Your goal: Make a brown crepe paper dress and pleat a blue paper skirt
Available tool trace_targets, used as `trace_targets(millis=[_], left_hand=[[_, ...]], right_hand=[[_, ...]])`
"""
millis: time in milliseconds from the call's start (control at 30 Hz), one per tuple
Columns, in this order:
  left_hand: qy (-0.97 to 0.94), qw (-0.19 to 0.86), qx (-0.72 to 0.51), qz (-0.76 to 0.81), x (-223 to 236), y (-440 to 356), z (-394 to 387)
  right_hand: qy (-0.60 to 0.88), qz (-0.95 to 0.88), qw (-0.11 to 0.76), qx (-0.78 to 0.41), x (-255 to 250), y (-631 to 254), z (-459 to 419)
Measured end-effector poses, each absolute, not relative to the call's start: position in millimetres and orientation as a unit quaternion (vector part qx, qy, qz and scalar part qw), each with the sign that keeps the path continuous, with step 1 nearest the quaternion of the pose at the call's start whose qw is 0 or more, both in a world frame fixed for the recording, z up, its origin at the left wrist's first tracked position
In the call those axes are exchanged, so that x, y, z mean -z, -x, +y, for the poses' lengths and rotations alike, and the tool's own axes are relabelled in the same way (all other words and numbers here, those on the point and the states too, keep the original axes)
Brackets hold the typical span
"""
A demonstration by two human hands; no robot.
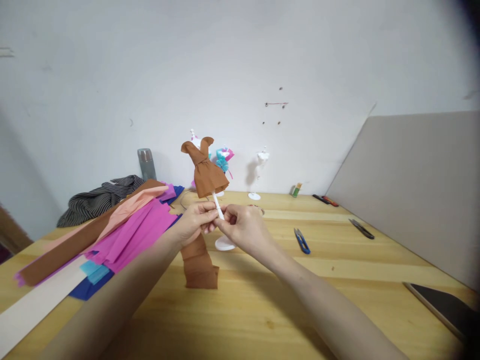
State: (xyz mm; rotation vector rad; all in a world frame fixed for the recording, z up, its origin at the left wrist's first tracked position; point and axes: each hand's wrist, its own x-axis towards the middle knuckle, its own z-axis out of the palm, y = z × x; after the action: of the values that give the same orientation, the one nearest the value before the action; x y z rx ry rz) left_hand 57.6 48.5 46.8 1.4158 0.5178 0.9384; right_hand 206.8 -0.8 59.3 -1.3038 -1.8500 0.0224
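Observation:
A small brown dress (210, 175) sits on a miniature dress stand, tilted to the left. Below its hem, my left hand (199, 219) pinches the white pole (217, 204) of the dress stand. Fingers of my right hand (240, 224) close on the same pole a little lower, from the right. The stand's round white base (225, 244) shows under my hands, partly hidden. Beneath my left hand a strip of brown crepe paper (200, 267) lies on the table.
Coloured crepe paper (131, 230) and striped cloth (101, 197) pile up at left, near a grey bottle (146, 164). Behind stands a white mini dress stand (255, 196). Blue thread snips (302, 241), another dark cutter (362, 229) and a dark tablet-like object (442, 305) lie at right.

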Motion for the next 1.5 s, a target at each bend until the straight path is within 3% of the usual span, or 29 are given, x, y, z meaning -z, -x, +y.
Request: trace_targets(millis=[400,867,1133,1500], left_hand=[[-0.592,0.625,-0.45,0.236,-37.4,-64.9,51.4],[-0.606,0.619,-0.444,0.229,-35.4,-61.6,54.9],[-0.631,0.597,-0.442,0.226,-38.9,-59.3,53.2],[-0.581,0.641,-0.468,0.181,-46.9,-60.0,43.7]], right_hand=[[0.553,-0.751,0.346,0.107,-52.1,-204.1,-0.5],[0.551,-0.745,0.365,0.093,-47.7,-202.9,2.0],[0.525,-0.744,0.414,0.016,-48.3,-201.3,1.0],[0.417,-0.691,0.517,-0.286,-56.2,-197.9,-1.5]])
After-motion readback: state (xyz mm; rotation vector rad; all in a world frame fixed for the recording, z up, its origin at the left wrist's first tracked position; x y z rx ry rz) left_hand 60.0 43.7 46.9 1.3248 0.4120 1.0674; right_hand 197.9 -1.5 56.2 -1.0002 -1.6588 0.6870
